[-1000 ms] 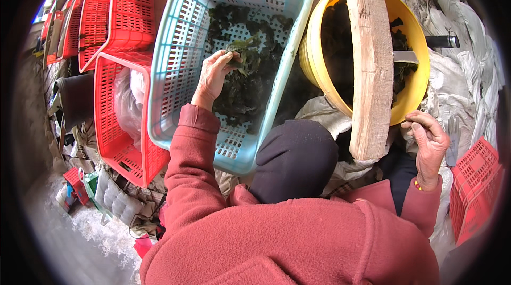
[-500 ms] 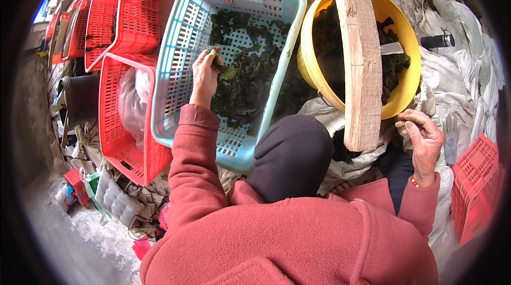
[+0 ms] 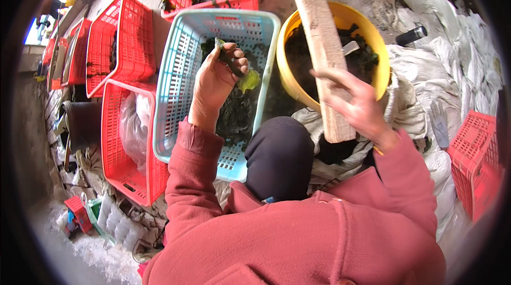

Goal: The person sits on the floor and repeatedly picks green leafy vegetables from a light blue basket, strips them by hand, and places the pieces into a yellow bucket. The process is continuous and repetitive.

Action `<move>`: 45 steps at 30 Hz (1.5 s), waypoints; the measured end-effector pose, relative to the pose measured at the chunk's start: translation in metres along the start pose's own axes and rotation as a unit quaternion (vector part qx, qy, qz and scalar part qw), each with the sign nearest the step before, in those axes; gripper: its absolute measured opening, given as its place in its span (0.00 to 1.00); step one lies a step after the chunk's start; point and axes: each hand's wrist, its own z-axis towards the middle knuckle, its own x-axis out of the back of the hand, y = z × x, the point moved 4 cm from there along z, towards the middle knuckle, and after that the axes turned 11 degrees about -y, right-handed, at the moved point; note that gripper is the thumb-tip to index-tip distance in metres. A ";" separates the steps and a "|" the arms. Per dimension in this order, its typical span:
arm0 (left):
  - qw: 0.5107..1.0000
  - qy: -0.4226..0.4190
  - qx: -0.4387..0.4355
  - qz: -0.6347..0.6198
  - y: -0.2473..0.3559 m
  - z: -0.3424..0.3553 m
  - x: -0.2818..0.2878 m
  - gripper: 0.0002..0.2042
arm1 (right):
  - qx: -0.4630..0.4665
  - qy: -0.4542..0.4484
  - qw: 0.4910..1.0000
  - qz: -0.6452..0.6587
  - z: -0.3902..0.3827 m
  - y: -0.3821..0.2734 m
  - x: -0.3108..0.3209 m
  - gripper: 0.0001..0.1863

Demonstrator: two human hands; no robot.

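Head view: a leafy frond [image 3: 248, 80] was gripped by the left hand [image 3: 212, 83], steadying seemingly needed next from the outspread right hand [image 3: 360, 103].

Upper left of the frame: row of red slotted crates [image 3: 137, 40]. Left of centre: larger red crate [image 3: 111, 130], with translucent plastic bag [image 3: 134, 136] inside. Far left: dark object [image 3: 85, 125], kind unclear. Lower left: small red basket [image 3: 79, 212] near pale tufted cushion [image 3: 121, 225]. Right side: crumpled white sacking [image 3: 420, 80], spread widely; grey glove [image 3: 439, 125] lying on top, near red lattice basket [image 3: 471, 144] at right edge.
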 end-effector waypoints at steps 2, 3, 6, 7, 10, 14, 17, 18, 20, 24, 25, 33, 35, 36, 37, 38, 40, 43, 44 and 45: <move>0.998 -0.051 0.013 -0.039 -0.004 0.006 -0.048 0.15 | 0.020 -0.004 0.999 0.025 0.033 -0.007 -0.020 0.28; 0.992 -0.086 0.015 -0.086 -0.007 0.008 -0.071 0.14 | 0.064 -0.009 0.997 0.043 0.049 -0.013 -0.029 0.30; 0.989 -0.121 -0.023 -0.081 -0.007 0.011 -0.113 0.12 | 0.034 -0.031 0.988 0.149 0.072 -0.019 -0.054 0.28; 0.991 -0.096 -0.045 -0.078 -0.002 0.010 -0.116 0.11 | -0.013 -0.066 0.975 0.214 0.069 -0.017 -0.056 0.20; 0.994 -0.037 -0.081 -0.058 0.014 0.005 -0.107 0.11 | -0.018 -0.014 0.940 0.340 0.047 -0.017 -0.039 0.10; 0.997 -0.039 -0.033 -0.050 -0.001 0.007 -0.075 0.10 | -0.044 -0.046 0.937 0.343 0.020 -0.026 -0.033 0.08; 0.997 -0.054 0.046 -0.040 -0.003 0.011 -0.052 0.09 | -0.050 -0.024 0.954 0.295 -0.004 -0.043 -0.036 0.07; 0.944 0.078 -0.120 0.296 0.016 0.003 -0.040 0.08 | -0.062 -0.016 0.952 0.298 -0.018 -0.046 -0.030 0.07; 0.937 0.289 -0.156 0.121 0.054 -0.027 -0.014 0.08 | -0.006 -0.007 0.938 0.347 -0.041 -0.055 -0.011 0.07; 0.870 0.244 0.034 0.428 0.036 -0.035 -0.041 0.10 | -0.003 0.058 0.984 0.169 -0.033 -0.045 0.007 0.10; 0.806 0.171 0.034 0.566 0.015 -0.032 -0.062 0.07 | -0.004 0.031 0.983 0.178 -0.026 -0.041 0.002 0.18; 0.724 -0.208 0.062 0.655 -0.035 -0.044 -0.139 0.10 | -0.064 -0.148 0.985 -0.067 -0.001 -0.030 -0.021 0.07; 0.782 -0.079 -0.036 0.617 -0.004 -0.049 -0.093 0.10 | -0.078 -0.161 0.984 0.006 0.005 -0.029 -0.019 0.06; 0.798 0.022 -0.054 0.600 0.011 -0.053 -0.058 0.09 | -0.105 -0.186 0.977 0.003 0.014 -0.029 -0.016 0.06; 0.804 0.073 -0.126 0.577 0.025 -0.060 -0.023 0.09 | -0.095 -0.192 0.977 0.014 0.028 -0.034 -0.013 0.07; 0.771 0.157 -0.077 0.613 0.036 -0.069 0.020 0.09 | -0.022 -0.177 0.984 0.011 0.048 -0.046 -0.007 0.08; 0.674 0.240 -0.004 0.698 0.037 -0.088 0.095 0.10 | 0.028 -0.086 0.996 0.020 0.101 -0.068 0.021 0.09; 0.593 0.264 0.099 0.754 0.001 -0.105 0.179 0.10 | 0.165 0.073 0.982 -0.059 0.178 -0.109 0.064 0.19; 0.587 0.265 0.145 0.751 -0.014 -0.107 0.199 0.11 | 0.157 0.073 0.985 -0.014 0.187 -0.112 0.074 0.27; 0.587 0.268 0.201 0.738 -0.029 -0.105 0.214 0.15 | 0.145 0.074 0.986 0.030 0.190 -0.111 0.082 0.37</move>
